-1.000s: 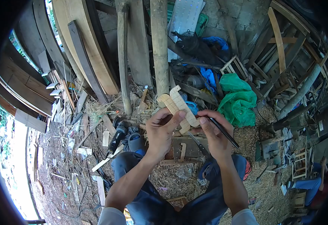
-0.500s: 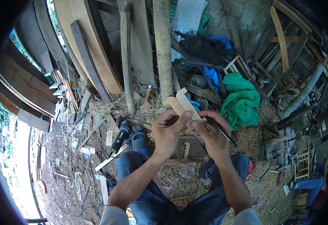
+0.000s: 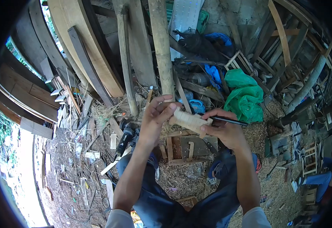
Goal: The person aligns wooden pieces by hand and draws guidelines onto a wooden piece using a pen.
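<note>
Pale shaped wooden pieces point(image 3: 190, 121), with lines across them, are held between my two hands in front of my knees. The thumb and fingers of my left hand point(image 3: 160, 111) grip their left end. My right hand point(image 3: 226, 129) pinches the right end and also carries a dark pen-like tool point(image 3: 230, 121), which points to the right. Below them on the ground lies a wooden box point(image 3: 177, 147) with a small pale hooked piece point(image 3: 191, 151) on it. A dark blade-like tool point(image 3: 210, 145) rests at the box's right side.
A black power tool point(image 3: 125, 141) lies left of my knees. Beyond my hands are upright poles point(image 3: 161, 49), leaning boards point(image 3: 93, 45) and a green plastic bag point(image 3: 245, 98). Wood scraps and shavings cover the ground. Part of another person point(image 3: 320, 180) shows at the far right.
The wooden pieces have turned from steeply slanted to nearly level. My right hand has moved a little right and the pen-like tool now lies flatter. More of the box shows.
</note>
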Demonstrator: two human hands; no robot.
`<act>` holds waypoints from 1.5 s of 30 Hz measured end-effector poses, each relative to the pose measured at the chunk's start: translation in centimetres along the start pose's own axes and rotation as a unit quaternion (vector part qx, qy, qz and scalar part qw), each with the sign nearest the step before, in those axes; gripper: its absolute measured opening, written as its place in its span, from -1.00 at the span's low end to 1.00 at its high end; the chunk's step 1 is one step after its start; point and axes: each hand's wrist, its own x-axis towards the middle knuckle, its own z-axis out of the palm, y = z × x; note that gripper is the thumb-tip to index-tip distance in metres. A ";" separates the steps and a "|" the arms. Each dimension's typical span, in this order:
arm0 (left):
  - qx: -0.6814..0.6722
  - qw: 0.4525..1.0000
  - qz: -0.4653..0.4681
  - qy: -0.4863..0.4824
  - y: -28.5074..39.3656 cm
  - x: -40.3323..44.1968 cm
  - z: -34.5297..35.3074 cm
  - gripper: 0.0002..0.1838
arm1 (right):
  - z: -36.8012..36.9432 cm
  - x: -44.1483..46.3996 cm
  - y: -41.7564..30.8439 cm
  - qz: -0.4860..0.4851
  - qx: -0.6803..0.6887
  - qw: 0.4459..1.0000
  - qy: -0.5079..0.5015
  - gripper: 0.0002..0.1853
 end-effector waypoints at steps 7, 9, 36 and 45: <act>0.467 0.843 0.050 -0.263 -0.3 -0.1 -1.1 -0.71 | -1.4 0.2 0.9 0.033 -0.124 0.983 -0.133 -0.73; 0.495 0.819 0.015 -0.290 -0.7 -0.1 -0.9 -0.70 | -1.7 0.4 0.6 0.036 -0.150 0.976 -0.152 -0.72; 0.135 0.987 -0.035 -0.085 -2.6 -1.2 1.5 -0.84 | 2.3 -0.8 0.8 -0.090 -0.006 0.993 0.076 -0.68; 0.146 0.983 -0.031 -0.108 -2.0 -1.4 1.4 -0.83 | 2.4 -0.7 1.0 -0.073 0.016 0.994 0.077 -0.68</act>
